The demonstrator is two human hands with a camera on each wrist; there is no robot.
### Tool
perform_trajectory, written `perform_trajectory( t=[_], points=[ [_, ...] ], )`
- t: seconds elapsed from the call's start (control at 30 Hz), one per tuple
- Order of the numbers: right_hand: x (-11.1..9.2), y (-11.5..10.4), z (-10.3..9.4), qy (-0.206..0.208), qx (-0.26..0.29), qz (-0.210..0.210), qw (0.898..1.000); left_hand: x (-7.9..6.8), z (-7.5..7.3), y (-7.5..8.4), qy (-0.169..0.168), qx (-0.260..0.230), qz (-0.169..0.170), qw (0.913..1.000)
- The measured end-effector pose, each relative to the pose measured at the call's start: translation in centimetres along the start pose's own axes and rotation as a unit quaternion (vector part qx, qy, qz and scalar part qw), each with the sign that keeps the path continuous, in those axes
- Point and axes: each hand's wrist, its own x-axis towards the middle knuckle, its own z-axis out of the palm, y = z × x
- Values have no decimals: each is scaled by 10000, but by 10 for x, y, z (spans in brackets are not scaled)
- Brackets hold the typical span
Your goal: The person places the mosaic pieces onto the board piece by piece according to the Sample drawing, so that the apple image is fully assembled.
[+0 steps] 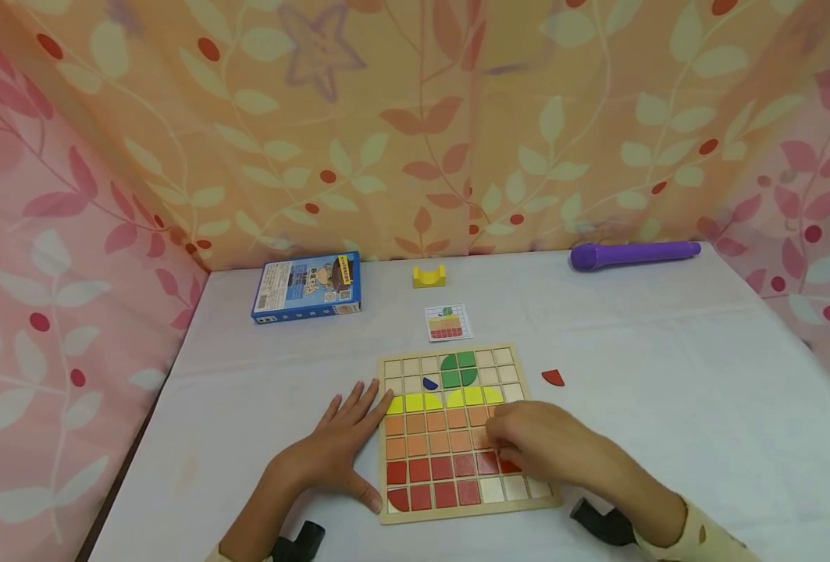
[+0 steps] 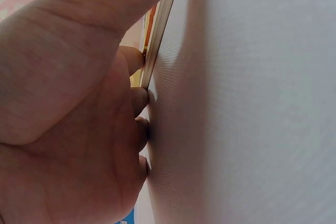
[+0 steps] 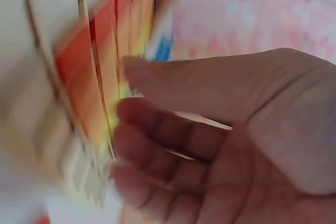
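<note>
A wooden grid board (image 1: 471, 513) lies on the table with coloured tiles in its squares: red (image 1: 445, 495), orange (image 1: 418, 445), yellow (image 1: 473, 397) and green (image 1: 467, 360). A small blue tile (image 1: 430, 383) sits beside the green ones. My left hand (image 1: 333, 449) is spread flat at the board's left edge, thumb and a fingertip right at the rim. Over the right side of the board, my right hand (image 1: 544, 439) has bent fingers with their tips close to the orange tiles. In the right wrist view, thumb and forefinger stand apart, with nothing visible between them. That hand hides several squares.
A red rounded tile (image 1: 553, 378) lies right of the board. Behind it are a printed pattern card (image 1: 448, 322), a yellow block (image 1: 429, 276), a blue box (image 1: 307, 287) and a purple microphone-shaped object (image 1: 635, 254). Patterned curtains (image 1: 415, 156) enclose the white table.
</note>
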Motion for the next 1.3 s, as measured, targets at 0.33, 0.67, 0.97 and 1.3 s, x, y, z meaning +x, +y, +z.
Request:
perform_trajectory(
  t=[0.33,0.67,0.97,1.3],
  points=[
    [-17,69,-32,-417,72,1704,9845,0,-1,2,-57,-67,-55,9999],
    [-18,77,-32,-663,615,1483,9848,-1,0,1,-22,-99,-15,9999],
    [-18,88,-31,-816,1092,879,9868,1,1,0,-13,0,-37,10000],
    [-16,82,-33,-1051,2344,-20,9664,0,0,1,-4,-3,-21,10000]
  ],
)
